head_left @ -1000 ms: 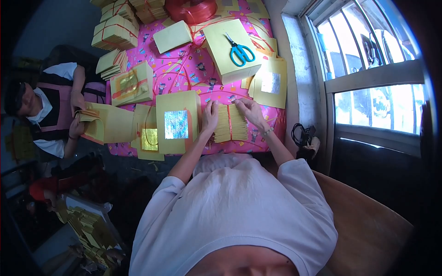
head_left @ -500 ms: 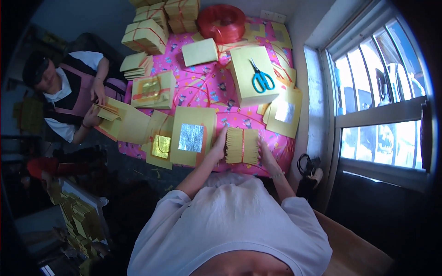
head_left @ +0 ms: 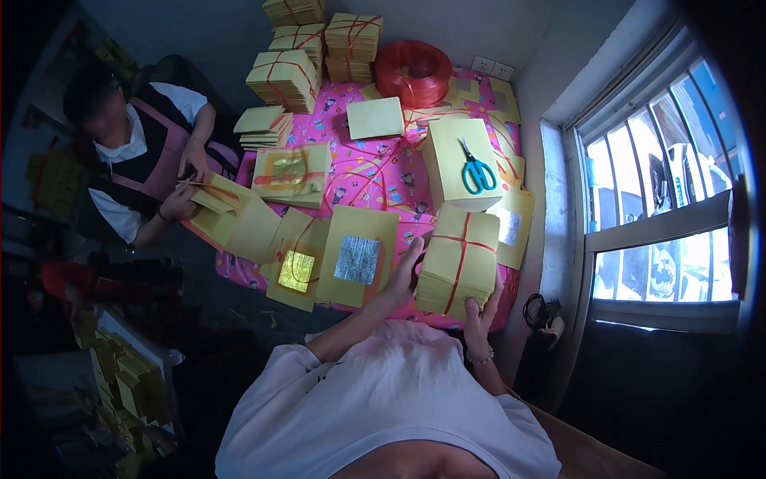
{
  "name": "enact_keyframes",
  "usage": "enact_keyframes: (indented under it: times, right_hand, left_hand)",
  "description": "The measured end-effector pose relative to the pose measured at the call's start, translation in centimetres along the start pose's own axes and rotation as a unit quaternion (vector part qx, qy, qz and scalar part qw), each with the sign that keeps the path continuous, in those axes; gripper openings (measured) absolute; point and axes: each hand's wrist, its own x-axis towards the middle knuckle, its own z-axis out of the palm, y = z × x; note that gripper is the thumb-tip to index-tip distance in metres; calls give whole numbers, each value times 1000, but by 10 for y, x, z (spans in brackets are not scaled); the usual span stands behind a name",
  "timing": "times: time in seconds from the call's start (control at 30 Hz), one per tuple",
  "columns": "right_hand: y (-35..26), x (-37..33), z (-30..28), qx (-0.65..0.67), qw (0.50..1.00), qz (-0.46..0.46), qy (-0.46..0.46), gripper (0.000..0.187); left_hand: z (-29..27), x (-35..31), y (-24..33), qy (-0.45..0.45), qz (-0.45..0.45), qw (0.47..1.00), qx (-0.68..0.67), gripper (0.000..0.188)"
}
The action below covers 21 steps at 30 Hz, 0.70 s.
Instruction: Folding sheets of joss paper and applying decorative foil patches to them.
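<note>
A thick bundle of folded yellow paper (head_left: 444, 259), tied crosswise with red plastic string, is held up at the table's near edge. My left hand (head_left: 406, 275) presses against its left side. At its lower right corner my right hand (head_left: 481, 318) grips it, thumb on the near face and a beaded bracelet at the wrist. Just beyond the bundle stands a tall yellow paper stack (head_left: 448, 164) with teal-handled scissors (head_left: 478, 176) lying on top. Left of my left hand are yellow sheets with a silver foil square (head_left: 357, 259) and a gold foil square (head_left: 296, 271).
Tied yellow bundles (head_left: 281, 80) pile up at the back left, beside a red string coil (head_left: 412, 73). Across the left corner a co-worker (head_left: 171, 136) folds yellow paper. A barred window (head_left: 662, 199) and wall border the right side of the pink patterned table cloth (head_left: 343, 172).
The bundle has been tilted up: its layered edge faced me before, and now its broad face with the crossed string shows. My right hand has shifted to its lower corner. The view has shifted too.
</note>
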Motion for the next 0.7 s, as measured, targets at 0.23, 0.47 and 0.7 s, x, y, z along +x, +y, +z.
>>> enact_keyframes:
  times: [0.23, 0.47, 0.7]
  right_hand:
    - [-29, 54, 32, -171, 949, -260, -42, 83]
    - [-45, 140, 84, -199, 915, -307, -168, 81]
    - [-38, 161, 122, -240, 927, -246, -152, 68]
  left_hand:
    - [-3, -3, 72, 30, -29, 998, 37, 54]
    - [-59, 18, 114, -6, 49, 989, -136, 60]
    - [-105, 56, 153, 44, 92, 986, -129, 66]
